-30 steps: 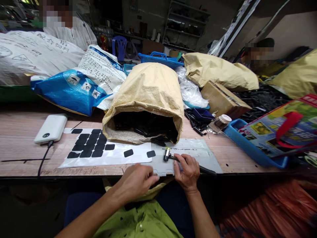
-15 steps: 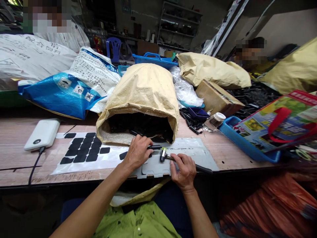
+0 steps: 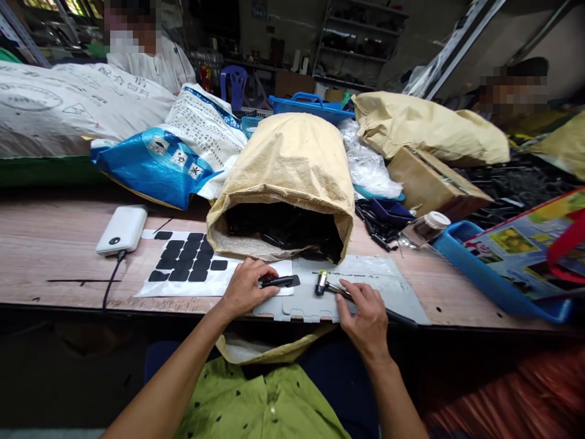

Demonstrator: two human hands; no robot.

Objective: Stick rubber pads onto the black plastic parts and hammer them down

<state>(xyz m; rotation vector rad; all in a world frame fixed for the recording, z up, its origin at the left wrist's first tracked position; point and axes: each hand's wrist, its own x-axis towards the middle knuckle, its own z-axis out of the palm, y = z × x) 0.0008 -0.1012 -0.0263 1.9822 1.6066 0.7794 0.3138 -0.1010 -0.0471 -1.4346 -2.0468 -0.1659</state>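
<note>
My left hand (image 3: 249,288) is closed on a slim black pen-like piece (image 3: 278,281), held low over the worktop with its end pointing right. Under that end lies a dark rounded patch (image 3: 296,280), on a grey sheet (image 3: 351,268). In my right hand (image 3: 367,314) is a small hammer (image 3: 322,284), gripped by its thin shaft; one face of its head is yellow, the other black. The head rests at or just above the grey sheet, apart from the black piece. Behind both hands, a tan sack (image 3: 297,146) lies with its mouth towards me, full of dark pieces.
Black rounded squares (image 3: 183,261) lie on a white sheet (image 3: 148,288) at left, near a white power bank (image 3: 122,229) with a cable. A blue tray (image 3: 498,283), a lidded jar (image 3: 425,229) and a wooden box (image 3: 434,177) stand right. Two people are beyond the sacks.
The view has shifted, so the scene sits farther right. My left hand and the black piece have moved left, away from the hammer head, and a dark patch now shows under the piece's end.
</note>
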